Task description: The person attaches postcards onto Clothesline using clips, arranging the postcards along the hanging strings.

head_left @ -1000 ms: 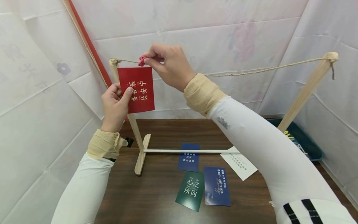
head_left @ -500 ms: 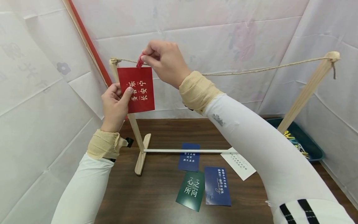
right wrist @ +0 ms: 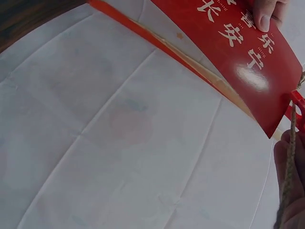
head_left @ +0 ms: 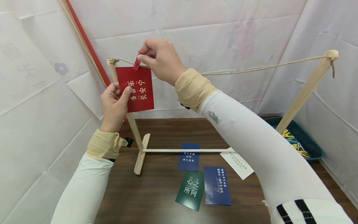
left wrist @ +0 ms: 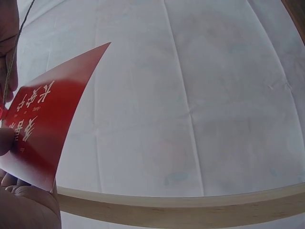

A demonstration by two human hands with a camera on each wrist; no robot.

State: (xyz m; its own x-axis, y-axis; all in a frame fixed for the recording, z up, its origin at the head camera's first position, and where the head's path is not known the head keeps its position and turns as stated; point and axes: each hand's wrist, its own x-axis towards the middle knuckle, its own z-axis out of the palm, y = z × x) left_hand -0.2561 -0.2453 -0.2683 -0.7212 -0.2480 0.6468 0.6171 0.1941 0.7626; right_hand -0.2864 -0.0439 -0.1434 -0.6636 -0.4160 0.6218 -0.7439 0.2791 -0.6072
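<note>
A red card [head_left: 135, 88] with white characters hangs against the twine line [head_left: 251, 69] near the left post [head_left: 131, 121] of a wooden stand. My left hand [head_left: 114, 105] pinches the card's left edge, thumb on its face. My right hand [head_left: 159, 59] pinches a small red clip [head_left: 136, 63] at the card's top edge, right at the twine. The left wrist view shows the red card [left wrist: 40, 131] beside my thumb. In the right wrist view the red card [right wrist: 228, 52], the red clip [right wrist: 296, 101] and the twine [right wrist: 288, 167] appear close up.
Two blue cards [head_left: 189, 156] [head_left: 217, 185], a green card [head_left: 191, 190] and a white card [head_left: 237, 163] lie on the dark wooden table [head_left: 156, 193]. A dark tray [head_left: 307, 143] with coloured clips sits at the right. White cloth walls surround the stand.
My right hand has shifted slightly left and up along the twine, tilting the red clip more upright over the card's top edge. The left hand keeps its hold on the card.
</note>
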